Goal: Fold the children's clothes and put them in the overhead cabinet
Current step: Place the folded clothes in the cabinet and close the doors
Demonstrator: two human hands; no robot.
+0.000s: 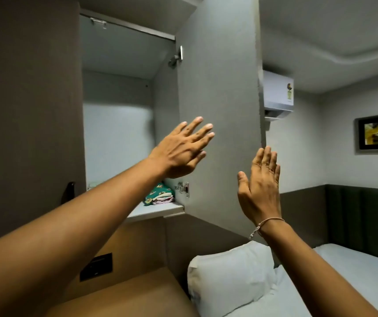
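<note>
Nothing here can be read. The air conditioner [278, 94], high on the far wall right of the open cabinet door [217, 88], carries a small sticker [289, 90], its print too blurred to make out. The green patterned clothes [158, 195] on the shelf show pictures, no legible letters.

Above me the pale shelf [160, 211] of the overhead cabinet [117, 133] carries folded children's clothes [158, 197] near its front right, and below my arms the bed [355, 271] bears a white pillow [229, 275].
</note>
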